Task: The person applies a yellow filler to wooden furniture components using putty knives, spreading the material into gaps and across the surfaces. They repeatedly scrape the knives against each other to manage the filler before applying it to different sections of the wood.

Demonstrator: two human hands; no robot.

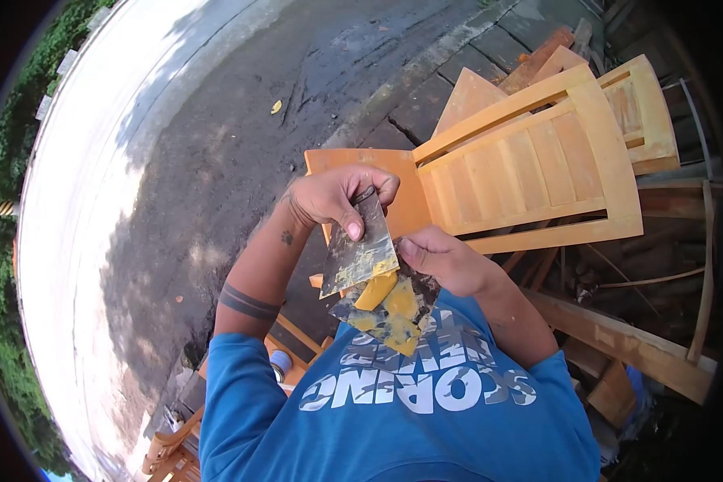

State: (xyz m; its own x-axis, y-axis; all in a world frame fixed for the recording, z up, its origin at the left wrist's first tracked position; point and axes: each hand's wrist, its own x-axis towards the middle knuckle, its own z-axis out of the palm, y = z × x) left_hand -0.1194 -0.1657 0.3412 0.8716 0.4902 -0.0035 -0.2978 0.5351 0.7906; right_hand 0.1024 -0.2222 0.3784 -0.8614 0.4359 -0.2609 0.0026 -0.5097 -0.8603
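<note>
Near the middle of the head view, my left hand (337,197) pinches a flat metal scraper (360,245) between thumb and fingers. Yellow putty streaks the scraper's lower edge. My right hand (450,261) grips a dark, smeared plate (414,325) by its upper right edge. A thick lump of yellow putty (375,292) lies on this plate, at the scraper's lower edge. The scraper overlaps the upper left part of the plate. Both tools are in front of the blue shirt. Some of the fingers of my right hand are hidden behind the plate.
A wooden chair (602,153) with a slatted back stands beyond my right hand, with more wooden furniture behind it. Long timbers (618,333) lie at the right. A can (280,361) is beside my left elbow. Pavement (241,161) stretches along the left.
</note>
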